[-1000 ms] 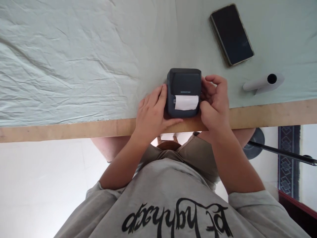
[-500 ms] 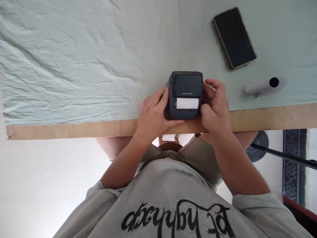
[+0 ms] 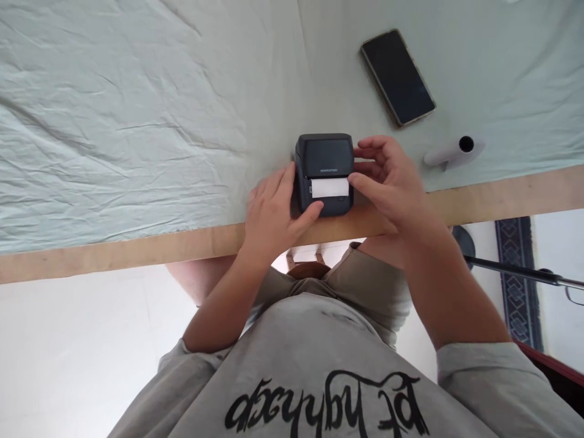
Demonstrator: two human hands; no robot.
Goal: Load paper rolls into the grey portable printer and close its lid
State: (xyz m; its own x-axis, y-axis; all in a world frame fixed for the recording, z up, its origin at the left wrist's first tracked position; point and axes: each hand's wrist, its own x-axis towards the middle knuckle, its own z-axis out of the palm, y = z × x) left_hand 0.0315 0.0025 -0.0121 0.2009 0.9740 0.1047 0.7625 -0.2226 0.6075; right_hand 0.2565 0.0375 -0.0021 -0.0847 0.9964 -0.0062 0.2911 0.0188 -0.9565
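Note:
A small dark label printer (image 3: 324,157) sits near the table's front edge, a white strip of paper (image 3: 330,187) sticking out of its front slot. Against its left side rests my left hand (image 3: 272,214), fingers laid along the casing and thumb over the lower front corner, gripping it. At the opposite side is my right hand (image 3: 390,181), its fingers apart. The right thumb tip is at the right end of the paper strip; whether it presses on it, I cannot tell.
A dark-screened phone (image 3: 398,78) in a clear case lies farther back on the right. Nearer, a rolled white paper tube (image 3: 449,152) lies on the pale green cloth (image 3: 182,121). The wooden table edge (image 3: 196,243) runs in front of my lap.
My right hand has opened out, and its thumb has moved up from the printer's lower right side to the paper strip. My left thumb has risen onto the printer's front. The whole view has shifted.

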